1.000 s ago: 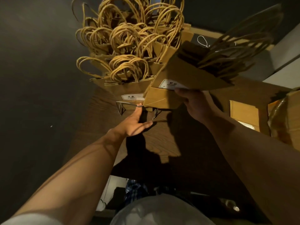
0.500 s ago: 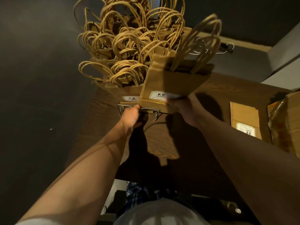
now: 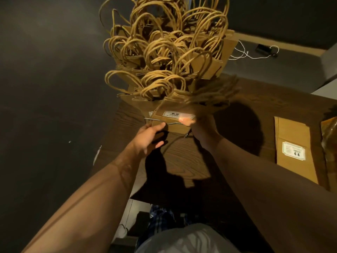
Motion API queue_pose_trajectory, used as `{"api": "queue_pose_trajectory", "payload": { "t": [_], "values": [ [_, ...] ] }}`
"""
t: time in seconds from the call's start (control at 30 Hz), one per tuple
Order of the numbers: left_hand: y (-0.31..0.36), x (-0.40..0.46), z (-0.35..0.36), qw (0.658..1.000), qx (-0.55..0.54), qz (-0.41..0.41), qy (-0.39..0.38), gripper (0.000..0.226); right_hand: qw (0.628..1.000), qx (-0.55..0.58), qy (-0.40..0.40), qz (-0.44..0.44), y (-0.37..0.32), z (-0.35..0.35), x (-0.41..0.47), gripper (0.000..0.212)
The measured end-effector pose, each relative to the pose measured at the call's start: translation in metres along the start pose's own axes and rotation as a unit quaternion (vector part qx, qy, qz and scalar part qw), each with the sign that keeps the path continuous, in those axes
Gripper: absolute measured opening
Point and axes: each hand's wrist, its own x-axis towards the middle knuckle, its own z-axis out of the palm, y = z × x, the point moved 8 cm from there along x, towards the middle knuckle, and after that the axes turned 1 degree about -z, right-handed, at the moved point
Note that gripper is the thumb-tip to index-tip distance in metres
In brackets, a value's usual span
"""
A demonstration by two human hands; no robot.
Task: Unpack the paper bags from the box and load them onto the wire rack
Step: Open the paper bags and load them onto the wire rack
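A thin wire rack [image 3: 156,119] stands on the wooden table, packed with several upright brown paper bags [image 3: 164,57] whose twisted handles stick up. At the rack's front, my right hand [image 3: 198,128] grips the lower edge of a bundle of paper bags [image 3: 182,108] with a white price label, its handles blurred. My left hand [image 3: 149,137] sits just below the rack's front wire, fingers curled against the bundle's bottom edge.
The dark wood-grain table [image 3: 182,161] carries a flat brown bag with a price label [image 3: 295,148] at the right. A white cord [image 3: 251,53] lies behind the rack. Something orange in plastic wrap [image 3: 330,136] sits at the far right edge.
The bundle in my right hand has swung left from beside the rack and dropped into its front. My left hand has risen to the rack's front wire.
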Motion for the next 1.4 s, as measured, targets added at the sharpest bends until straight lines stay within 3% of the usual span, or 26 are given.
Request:
{"api": "queue_pose_trajectory", "payload": {
  "t": [0.07,0.13,0.23,0.33,0.43,0.53,0.63,0.7,0.8,0.97,1.07,1.17,1.3,1.4],
  "values": [
    [0.0,-0.001,-0.01,0.999,0.053,0.0,0.011,0.024,0.999,-0.045,0.005,-0.004,0.002,0.003,-0.001,0.05],
    [0.009,-0.004,-0.028,0.975,0.221,0.01,0.035,0.014,0.999,-0.045,0.011,-0.009,0.002,0.002,-0.002,0.048],
    [0.031,-0.003,-0.056,0.924,0.37,0.043,0.083,0.027,0.998,0.033,-0.036,-0.036,-0.005,0.006,-0.007,0.053],
    [0.054,-0.011,-0.053,0.899,0.407,0.123,0.105,0.027,0.991,0.116,-0.062,-0.022,-0.008,0.009,-0.018,0.035],
    [0.07,-0.024,-0.034,0.869,0.427,0.221,0.114,0.022,0.984,0.17,0.033,-0.032,-0.01,-0.005,-0.024,0.006],
    [0.074,-0.031,-0.026,0.843,0.443,0.282,0.118,0.019,0.985,0.114,0.114,-0.063,-0.012,-0.018,-0.029,0.023],
    [0.073,-0.036,-0.026,0.864,0.408,0.281,0.095,0.024,0.988,-0.013,0.123,-0.097,-0.017,-0.02,-0.035,0.025],
    [0.071,-0.033,-0.025,0.876,0.403,0.253,0.077,0.031,0.982,-0.127,0.086,-0.109,-0.02,-0.016,-0.034,0.029],
    [0.067,-0.028,-0.021,0.858,0.465,0.21,0.066,0.038,0.965,-0.249,0.015,-0.085,-0.018,-0.004,-0.025,0.036],
    [0.065,-0.027,-0.028,0.879,0.443,0.173,0.016,0.033,0.982,-0.164,-0.022,-0.09,-0.023,-0.003,-0.027,0.032],
    [0.069,-0.026,-0.023,0.886,0.431,0.17,-0.025,0.027,0.981,-0.16,-0.045,-0.103,-0.029,-0.002,-0.026,0.041],
    [0.067,-0.026,-0.009,0.876,0.452,0.159,-0.054,0.041,0.988,-0.121,-0.046,-0.081,-0.028,0.0,-0.025,0.039],
    [0.06,-0.014,-0.011,0.88,0.448,0.154,-0.046,0.057,0.964,-0.251,-0.084,-0.037,-0.016,0.006,-0.024,0.035],
    [0.058,0.005,-0.022,0.854,0.503,0.127,-0.026,0.083,0.967,-0.246,-0.069,0.01,-0.013,0.006,-0.024,0.028]
  ]
}}
